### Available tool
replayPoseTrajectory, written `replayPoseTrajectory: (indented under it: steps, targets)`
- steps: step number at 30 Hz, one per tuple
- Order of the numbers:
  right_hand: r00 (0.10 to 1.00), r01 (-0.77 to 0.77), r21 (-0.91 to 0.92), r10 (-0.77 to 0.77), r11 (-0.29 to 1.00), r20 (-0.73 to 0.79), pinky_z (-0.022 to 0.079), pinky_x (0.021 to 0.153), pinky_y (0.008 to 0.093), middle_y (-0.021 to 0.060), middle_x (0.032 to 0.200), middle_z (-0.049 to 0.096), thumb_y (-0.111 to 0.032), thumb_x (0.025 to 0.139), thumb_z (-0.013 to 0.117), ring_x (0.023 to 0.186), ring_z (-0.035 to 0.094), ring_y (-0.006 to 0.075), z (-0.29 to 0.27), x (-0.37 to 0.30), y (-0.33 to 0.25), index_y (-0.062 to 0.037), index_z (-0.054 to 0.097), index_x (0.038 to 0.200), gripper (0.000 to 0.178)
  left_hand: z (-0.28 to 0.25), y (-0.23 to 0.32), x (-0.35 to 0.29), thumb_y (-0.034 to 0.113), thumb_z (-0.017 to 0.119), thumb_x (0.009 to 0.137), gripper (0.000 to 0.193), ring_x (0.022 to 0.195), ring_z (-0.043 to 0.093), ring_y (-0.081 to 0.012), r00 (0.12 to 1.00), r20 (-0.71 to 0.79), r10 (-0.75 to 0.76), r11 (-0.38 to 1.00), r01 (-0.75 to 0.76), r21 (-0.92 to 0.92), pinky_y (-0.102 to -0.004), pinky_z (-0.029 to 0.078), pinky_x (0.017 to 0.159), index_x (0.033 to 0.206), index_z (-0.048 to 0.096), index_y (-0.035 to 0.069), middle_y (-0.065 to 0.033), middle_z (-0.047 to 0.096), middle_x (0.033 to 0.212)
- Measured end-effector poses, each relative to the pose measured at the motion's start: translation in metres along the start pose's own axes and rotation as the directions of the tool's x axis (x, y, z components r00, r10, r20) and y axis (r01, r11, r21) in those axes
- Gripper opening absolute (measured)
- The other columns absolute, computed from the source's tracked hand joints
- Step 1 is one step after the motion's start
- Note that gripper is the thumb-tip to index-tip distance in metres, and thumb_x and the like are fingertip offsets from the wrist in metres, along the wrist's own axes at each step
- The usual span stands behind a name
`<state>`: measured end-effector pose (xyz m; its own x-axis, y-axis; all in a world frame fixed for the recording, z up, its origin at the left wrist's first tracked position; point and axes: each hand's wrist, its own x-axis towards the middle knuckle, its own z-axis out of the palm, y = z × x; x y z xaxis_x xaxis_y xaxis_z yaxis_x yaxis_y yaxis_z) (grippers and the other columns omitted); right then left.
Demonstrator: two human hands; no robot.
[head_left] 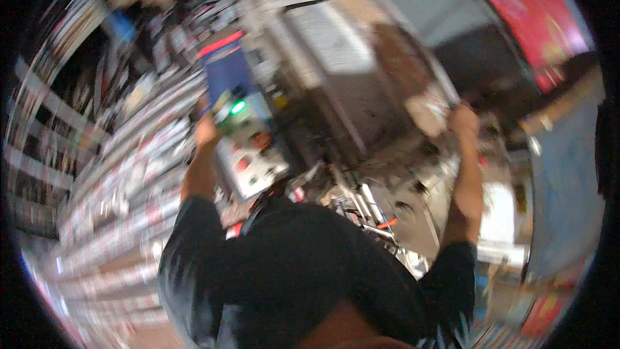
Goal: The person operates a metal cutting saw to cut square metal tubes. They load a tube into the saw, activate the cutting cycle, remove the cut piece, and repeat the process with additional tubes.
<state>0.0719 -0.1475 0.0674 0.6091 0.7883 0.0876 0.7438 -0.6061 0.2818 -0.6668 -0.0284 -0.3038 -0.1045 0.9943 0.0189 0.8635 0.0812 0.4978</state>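
Observation:
Motion smears the whole picture. On the left, my left hand point(205, 130) is at the side edge of a control panel point(265, 171), a pale box with red and dark buttons and a lit green lamp point(238, 107). Its fingers are too blurred to read. Out to the right, my right hand point(464, 121) looks closed, at the end of a long metal edge. Right beside it is a tan, crumpled-looking piece point(427, 114); whether the hand grips this piece or the edge is unclear.
Between my arms lies a long machine bed with a pale metal plate point(336, 39). Tools and loose bits point(371, 203) crowd the area before my body. Stacked long stock point(129, 161) fills the left. A grey-blue panel point(568, 174) and a red sheet point(523, 0) stand on the right.

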Motion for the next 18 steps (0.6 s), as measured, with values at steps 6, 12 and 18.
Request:
replayPoseTrajectory:
  steps: [6, 12, 18]
  targets:
    - [0.996, -0.085, 0.104, 0.086, 0.991, -0.002, 0.060, 0.103, 0.0500, 0.0212, 0.136, 0.073, -0.028, 0.101, 0.066, 0.126, 0.072, 0.0373, 0.019, 0.022, 0.019, -0.0060, 0.068, 0.136, 0.041, 0.013, -0.016, 0.044, 0.062, 0.083, 0.084, 0.107, 0.121, 0.065, -0.0498, 0.924, 0.006, 0.383, 0.924, -0.383, -0.009, -0.0545, 0.053, 0.101, 0.156, 0.047, -0.009, -0.0359, 0.066, 0.134]
    - [0.986, -0.168, 0.244, 0.162, 0.955, 0.046, 0.059, 0.107, 0.0465, 0.0168, 0.145, 0.067, -0.033, 0.102, 0.073, 0.133, 0.068, 0.0332, 0.000, 0.004, 0.005, -0.0047, 0.065, 0.142, 0.049, 0.001, 0.009, 0.027, 0.041, 0.087, 0.082, 0.076, 0.093, 0.078, -0.0443, 0.932, -0.091, 0.351, 0.936, -0.351, 0.018, -0.0555, 0.061, 0.079, 0.147, 0.061, 0.011, -0.0211, 0.080, 0.110]
    - [0.971, -0.237, 0.324, 0.234, 0.916, 0.048, 0.059, 0.107, 0.0470, 0.0197, 0.145, 0.065, -0.040, 0.099, 0.076, 0.133, 0.067, 0.0371, 0.026, 0.025, 0.012, -0.0015, 0.061, 0.144, 0.061, 0.006, 0.024, 0.037, 0.051, 0.086, 0.082, 0.075, 0.087, 0.077, -0.0455, 0.946, 0.007, 0.324, 0.930, -0.320, 0.182, -0.0557, 0.058, 0.069, 0.135, 0.061, 0.004, -0.0241, 0.078, 0.094]
